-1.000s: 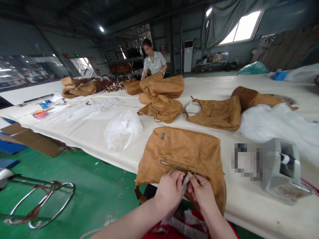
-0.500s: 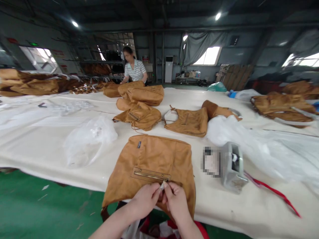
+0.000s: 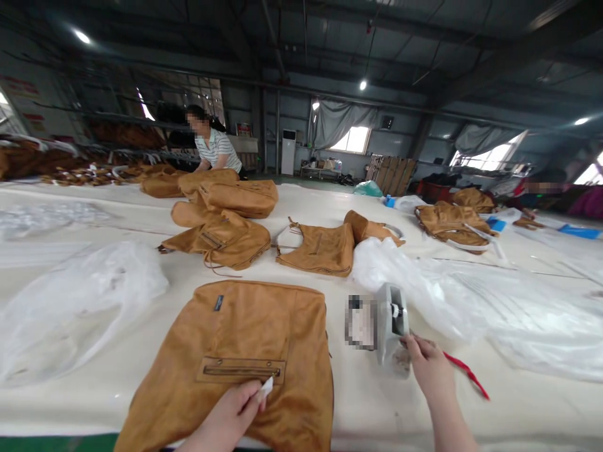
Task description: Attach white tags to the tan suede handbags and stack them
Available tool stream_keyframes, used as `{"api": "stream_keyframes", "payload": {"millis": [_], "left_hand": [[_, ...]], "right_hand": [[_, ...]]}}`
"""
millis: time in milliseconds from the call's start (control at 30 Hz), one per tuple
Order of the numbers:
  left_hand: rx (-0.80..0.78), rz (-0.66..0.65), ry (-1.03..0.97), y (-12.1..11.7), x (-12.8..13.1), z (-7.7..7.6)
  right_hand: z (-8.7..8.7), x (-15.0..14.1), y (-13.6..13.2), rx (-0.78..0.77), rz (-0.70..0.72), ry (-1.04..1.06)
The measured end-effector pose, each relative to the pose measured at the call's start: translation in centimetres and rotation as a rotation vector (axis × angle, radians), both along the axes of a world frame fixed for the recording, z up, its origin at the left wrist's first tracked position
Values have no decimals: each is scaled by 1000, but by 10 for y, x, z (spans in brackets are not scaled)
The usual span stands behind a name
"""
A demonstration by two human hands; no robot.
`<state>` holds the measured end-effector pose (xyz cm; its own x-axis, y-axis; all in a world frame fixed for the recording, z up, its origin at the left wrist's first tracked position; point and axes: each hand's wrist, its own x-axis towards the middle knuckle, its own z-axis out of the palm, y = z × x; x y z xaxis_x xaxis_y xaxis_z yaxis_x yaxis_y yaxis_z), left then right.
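A tan leather bag (image 3: 264, 314) lies flat on the table in front of me, its zipped pocket (image 3: 242, 370) facing up. My left hand (image 3: 238, 405) pinches a small white wrapping (image 3: 266, 388) just below the right end of the zipper; whether the zipper pull is inside it is hidden. To the right of the bag stands a grey tape dispenser (image 3: 391, 314). My right hand (image 3: 428, 367) is at its near right edge, thumb and fingers pressed together. Any tape between those fingers is too small to make out.
Several more tan bags (image 3: 325, 248) lie farther back. Clear plastic film (image 3: 438, 295) spreads at the right, and a plastic bag (image 3: 117, 282) lies at the left. A red ribbon (image 3: 466, 373) trails beyond my right hand. A co-worker (image 3: 217, 150) stands across the table.
My right hand has left the white wrapping and moved right to the tape dispenser. My left hand still pinches the wrapping. The view has turned to the right.
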<state>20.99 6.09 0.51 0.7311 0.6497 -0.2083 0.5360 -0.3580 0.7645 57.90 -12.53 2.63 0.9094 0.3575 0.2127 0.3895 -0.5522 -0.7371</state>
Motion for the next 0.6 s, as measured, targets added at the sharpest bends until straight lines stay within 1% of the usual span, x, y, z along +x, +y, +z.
{"api": "stream_keyframes", "payload": {"millis": [33,100,200,267,333,400,467,533,600], "left_hand": [[-3,6,-9,0,0,1],[-20,9,-13,-1,0,2],[-55,7,-3,-1,0,5],[-71,6,-12,0,-1,6],[-75,9,-19,1,-1,6],[-74,17,-11,1,-1,6],[-80,15,-2,1,-1,6],[-89,13,-9,1,-2,5],[-93,21,-16,0,-2,6]], "right_hand": [[-3,2,2,37,16,38],[-5,-3,3,91,21,57],[-1,-25,-2,192,-15,25],[2,-41,-9,185,-61,40],[0,-52,-17,116,-77,155],[-7,-54,-22,87,-42,308],[-17,-49,-27,111,4,399],[-28,-40,-33,120,16,405],[-38,-36,-39,74,10,397]]}}
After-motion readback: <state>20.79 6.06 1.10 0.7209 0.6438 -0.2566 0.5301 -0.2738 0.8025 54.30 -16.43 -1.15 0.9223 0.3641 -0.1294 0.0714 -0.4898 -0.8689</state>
